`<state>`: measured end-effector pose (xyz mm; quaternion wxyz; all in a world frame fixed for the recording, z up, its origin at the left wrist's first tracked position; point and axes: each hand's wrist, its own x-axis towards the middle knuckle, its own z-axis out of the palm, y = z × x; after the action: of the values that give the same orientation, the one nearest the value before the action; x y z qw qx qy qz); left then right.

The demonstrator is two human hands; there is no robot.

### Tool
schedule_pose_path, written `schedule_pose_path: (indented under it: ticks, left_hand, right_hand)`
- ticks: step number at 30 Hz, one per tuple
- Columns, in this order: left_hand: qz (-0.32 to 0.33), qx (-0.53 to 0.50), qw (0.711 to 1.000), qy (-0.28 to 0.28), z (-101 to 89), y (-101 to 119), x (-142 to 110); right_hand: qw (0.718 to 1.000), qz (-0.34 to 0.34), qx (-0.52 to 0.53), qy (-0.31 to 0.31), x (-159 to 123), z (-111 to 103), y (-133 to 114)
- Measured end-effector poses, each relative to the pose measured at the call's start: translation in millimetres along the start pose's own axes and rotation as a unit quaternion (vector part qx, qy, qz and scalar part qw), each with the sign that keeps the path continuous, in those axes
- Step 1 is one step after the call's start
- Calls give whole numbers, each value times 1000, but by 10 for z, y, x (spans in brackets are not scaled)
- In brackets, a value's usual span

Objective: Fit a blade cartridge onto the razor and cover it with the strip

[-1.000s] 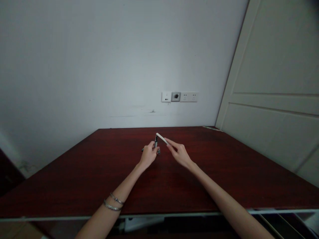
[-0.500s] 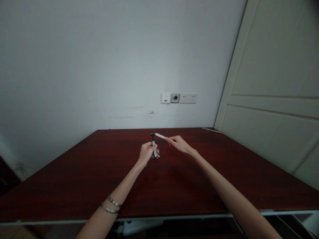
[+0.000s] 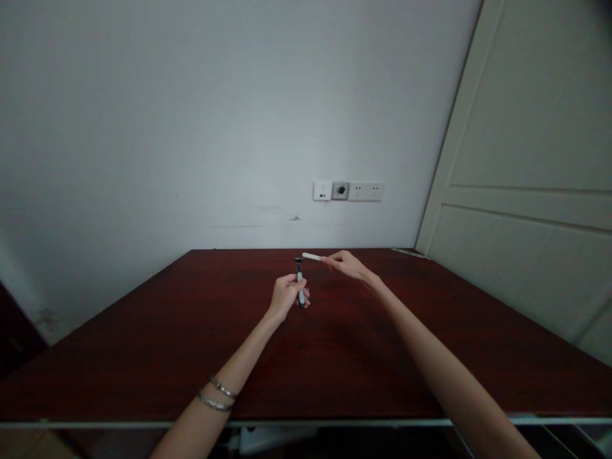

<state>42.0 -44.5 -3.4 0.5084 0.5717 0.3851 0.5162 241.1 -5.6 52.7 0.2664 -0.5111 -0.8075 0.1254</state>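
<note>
As I watch remotely, left hand (image 3: 285, 295) has fingers clamped on white-handled tool (image 3: 301, 297) over bench (image 3: 157, 357), likely leaving dark head (image 3: 299, 260) clear; white stick (image 3: 312, 256) tip just beside; right hand (image 3: 348, 262) fingers pinch other end, probably for reach.

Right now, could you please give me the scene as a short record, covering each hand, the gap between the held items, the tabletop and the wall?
Left hand: grips a black-and-white tool, dark head uppermost in view
Left forearm: two silvery bracelets
Right hand: holds a slim white stick
Gap: stick tip beside the tool's head; contact cannot be told
Tabletop: dark red-brown
Wall: pale, with socket plates
</note>
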Motion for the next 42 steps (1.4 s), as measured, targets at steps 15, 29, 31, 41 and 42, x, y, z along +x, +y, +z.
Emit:
schedule_pose_path:
  ticks: [15, 29, 31, 41, 42]
  left_hand:
    - [-15, 13, 1000, -19, -9, -44, -1]
    - [-17, 14, 998, -52, -20, -69, 7]
    - [-12, 15, 999, -49, -21, -61, 9]
    - [19, 34, 997, -61, -96, -92, 90]
    - [26, 32, 997, -57, -101, -110, 102]
  right_hand:
    - [998, -37, -59, 11, -22, -80, -63]
    - [998, -33, -44, 28, -55, -77, -1]
    - [997, -44, -49, 31, -33, -54, -67]
    - [991, -77, 85, 76, -183, -72, 155]
    - [986, -89, 115, 82, -206, -87, 138]
